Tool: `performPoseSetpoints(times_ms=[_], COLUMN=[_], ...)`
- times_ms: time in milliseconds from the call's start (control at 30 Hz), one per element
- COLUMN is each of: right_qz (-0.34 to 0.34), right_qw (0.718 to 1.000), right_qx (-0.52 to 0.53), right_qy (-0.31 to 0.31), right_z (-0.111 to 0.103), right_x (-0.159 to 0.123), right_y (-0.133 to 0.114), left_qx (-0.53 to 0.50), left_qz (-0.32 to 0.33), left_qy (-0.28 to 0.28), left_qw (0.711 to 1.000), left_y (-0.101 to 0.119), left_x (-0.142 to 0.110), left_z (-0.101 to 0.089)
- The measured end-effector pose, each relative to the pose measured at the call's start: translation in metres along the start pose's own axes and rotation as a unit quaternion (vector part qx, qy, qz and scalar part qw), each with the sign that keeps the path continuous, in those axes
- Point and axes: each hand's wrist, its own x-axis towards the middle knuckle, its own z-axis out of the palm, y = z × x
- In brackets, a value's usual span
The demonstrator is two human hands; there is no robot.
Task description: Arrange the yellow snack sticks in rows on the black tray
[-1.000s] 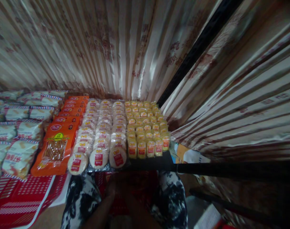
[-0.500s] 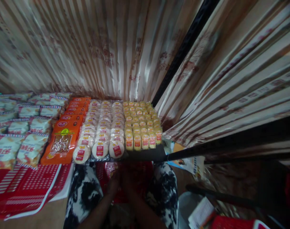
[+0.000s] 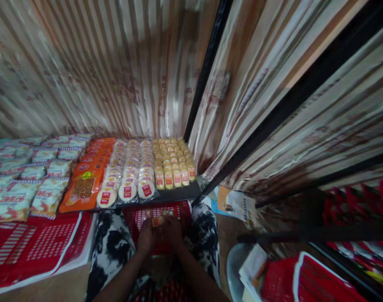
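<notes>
Two hands, ours: left hand (image 3: pixel 146 236), fingers closed on one small packet (image 3: pixel 157 221); right hand (image 3: pixel 173 231) alongside, grip unclear; both above red basket (image 3: pixel 186 209), presumably catching drops.
</notes>
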Motion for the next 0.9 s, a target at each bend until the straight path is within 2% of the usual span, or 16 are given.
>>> performPoseSetpoints(times_ms=[200, 333, 533, 667, 900], right_qz=[-0.003, -0.019, -0.031, -0.039, -0.044], right_qw=[0.999, 0.997, 0.991, 0.985, 0.967], right_qx=[0.021, 0.058, 0.119, 0.156, 0.233], right_qy=[0.032, 0.042, 0.060, 0.065, 0.093], right_z=[-0.031, -0.045, -0.057, -0.063, -0.074], right_x=[-0.003, -0.004, -0.004, -0.002, -0.002], right_y=[-0.010, -0.012, -0.013, -0.012, -0.013], left_qx=[-0.015, -0.050, -0.085, -0.113, -0.097], left_qz=[-0.006, 0.027, 0.044, 0.081, 0.113], left_qy=[-0.015, 0.001, 0.011, 0.007, -0.008], left_qw=[1.000, 0.998, 0.995, 0.990, 0.989], left_y=[0.026, 0.036, 0.045, 0.055, 0.077], left_x=[-0.001, -0.006, -0.015, -0.022, -0.032], left_z=[-0.003, -0.008, -0.021, -0.031, -0.042])
